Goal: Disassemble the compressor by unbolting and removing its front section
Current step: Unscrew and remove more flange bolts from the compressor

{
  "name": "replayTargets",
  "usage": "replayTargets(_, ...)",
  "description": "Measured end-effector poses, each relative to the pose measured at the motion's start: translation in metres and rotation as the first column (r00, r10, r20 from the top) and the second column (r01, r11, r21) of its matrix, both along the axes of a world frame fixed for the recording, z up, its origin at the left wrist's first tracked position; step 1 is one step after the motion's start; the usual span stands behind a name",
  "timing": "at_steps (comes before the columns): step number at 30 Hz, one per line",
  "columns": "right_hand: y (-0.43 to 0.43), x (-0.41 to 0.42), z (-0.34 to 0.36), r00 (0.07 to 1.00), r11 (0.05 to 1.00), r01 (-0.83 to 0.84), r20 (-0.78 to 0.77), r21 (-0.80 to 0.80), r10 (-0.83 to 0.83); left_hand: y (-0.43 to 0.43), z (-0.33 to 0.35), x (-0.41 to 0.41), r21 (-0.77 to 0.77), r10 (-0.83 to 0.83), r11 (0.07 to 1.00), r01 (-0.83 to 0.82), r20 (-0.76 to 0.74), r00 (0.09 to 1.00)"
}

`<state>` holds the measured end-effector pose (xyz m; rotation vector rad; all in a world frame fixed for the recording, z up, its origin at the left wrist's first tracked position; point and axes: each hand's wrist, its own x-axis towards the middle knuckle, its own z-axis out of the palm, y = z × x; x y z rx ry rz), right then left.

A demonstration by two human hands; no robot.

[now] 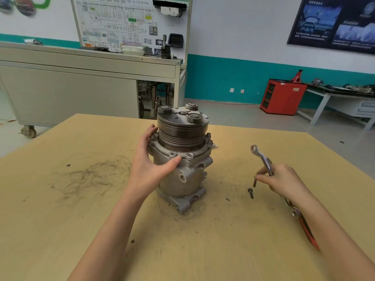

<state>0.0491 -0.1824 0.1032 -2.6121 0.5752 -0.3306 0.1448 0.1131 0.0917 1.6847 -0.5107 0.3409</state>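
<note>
compressor [183, 159] stands upright near the middle of the wooden table [60, 209], pulley [182, 128] end up and its mounting foot down on the board. the grooved pulley and the dark clutch plate sit on top, above a pale metal flange [162, 148] that rings the body. bolt heads [190, 155] show around that flange at the front and on the right side.

left hand [149, 161] wraps the left side of the compressor at flange height. the fingers curl round behind, the thumb presses on the front edge of the flange, and the palm lies against the housing.

right hand [284, 181] is to the right of the compressor, well apart from it, low over the table. its fingers close round a shiny wrench [261, 157], whose ring end sticks up and away from the hand towards the compressor. the fingertips of the same hand also pinch a dark bolt [254, 182] that hangs point down; whether its tip touches the table i cannot tell. a second bolt [251, 193] lies flat on the board just beside it.

red-handled pliers [306, 228] lie on the table, partly hidden under the right forearm.

behind the table are a grey wheeled bench [81, 88] with a wiring-diagram board, and a red cabinet [284, 96] against a white and teal wall.
</note>
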Motion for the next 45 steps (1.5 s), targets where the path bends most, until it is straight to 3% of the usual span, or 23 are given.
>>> replayTargets(3, -0.013, 0.004, -0.022, 0.989, 0.999, 0.026, -0.144, -0.027, -0.029, 0.001, 0.002, -0.005, 0.045, 0.011, 0.999, -0.010, -0.017, 1.000)
replayTargets(10, -0.020, 0.011, -0.041, 0.960, 0.988, 0.048, -0.266, -0.147, -0.086, -0.019, 0.002, -0.027, 0.273, 0.130, 0.953, -0.128, 0.012, 0.991)
replayTargets(13, -0.020, 0.011, -0.040, 0.962, 0.989, 0.053, -0.258, -0.138, -0.088, -0.024, 0.002, -0.026, 0.298, 0.136, 0.945, -0.138, 0.029, 0.990)
replayTargets(15, -0.018, 0.008, -0.037, 0.988, 0.997, 0.074, -0.133, -0.035, -0.078, -0.023, 0.002, -0.025, 0.282, 0.108, 0.953, -0.112, 0.032, 0.994)
replayTargets(17, -0.013, 0.004, -0.027, 0.992, 0.971, 0.049, 0.103, 0.236, -0.076, -0.021, 0.002, -0.023, 0.265, 0.080, 0.961, -0.086, 0.034, 0.996)
replayTargets(20, 0.003, -0.002, 0.006, 0.921, 0.734, -0.209, 0.382, 0.646, -0.073, -0.018, 0.000, -0.020, 0.246, 0.040, 0.968, -0.051, 0.049, 0.998)
replayTargets(22, 0.017, -0.007, 0.027, 0.862, 0.537, -0.405, 0.505, 0.740, -0.045, -0.012, 0.000, -0.015, 0.215, -0.018, 0.977, 0.009, 0.037, 0.999)
replayTargets(23, 0.026, -0.009, 0.035, 0.822, 0.485, -0.487, 0.569, 0.726, -0.027, -0.007, 0.000, -0.011, 0.193, -0.071, 0.979, 0.066, 0.019, 0.997)
replayTargets(24, 0.035, -0.011, 0.041, 0.773, 0.472, -0.557, 0.634, 0.683, -0.006, -0.002, 0.001, -0.006, 0.171, -0.138, 0.976, 0.136, -0.001, 0.990)
replayTargets(26, 0.056, -0.013, 0.049, 0.654, 0.540, -0.647, 0.756, 0.538, 0.029, 0.010, 0.004, 0.007, 0.156, -0.261, 0.951, 0.266, -0.052, 0.964)
replayTargets(31, 0.099, -0.014, 0.055, 0.449, 0.701, -0.669, 0.886, 0.247, 0.117, 0.029, 0.014, 0.035, 0.122, -0.484, 0.851, 0.511, -0.195, 0.853)
replayTargets(35, 0.117, -0.013, 0.043, 0.338, 0.782, -0.597, 0.828, -0.179, 0.447, 0.019, 0.004, 0.027, 0.056, -0.393, 0.910, 0.410, -0.193, 0.899)
replayTargets(37, 0.126, -0.012, 0.041, 0.327, 0.773, -0.416, 0.714, -0.479, 0.619, 0.009, 0.001, 0.020, 0.035, -0.297, 0.951, 0.307, -0.162, 0.941)
replayTargets(39, 0.133, -0.011, 0.039, 0.356, 0.697, -0.184, 0.613, -0.694, 0.705, -0.001, -0.001, 0.015, 0.009, -0.208, 0.977, 0.211, -0.123, 0.970)
replayTargets(42, 0.145, -0.007, 0.037, 0.409, 0.633, -0.029, 0.569, -0.773, 0.713, -0.009, -0.003, 0.014, -0.030, -0.111, 0.994, 0.109, -0.078, 0.991)
replayTargets(45, 0.156, -0.005, 0.034, 0.475, 0.638, 0.017, 0.568, -0.770, 0.672, -0.012, -0.006, 0.019, -0.042, -0.066, 0.997, 0.063, -0.062, 0.996)
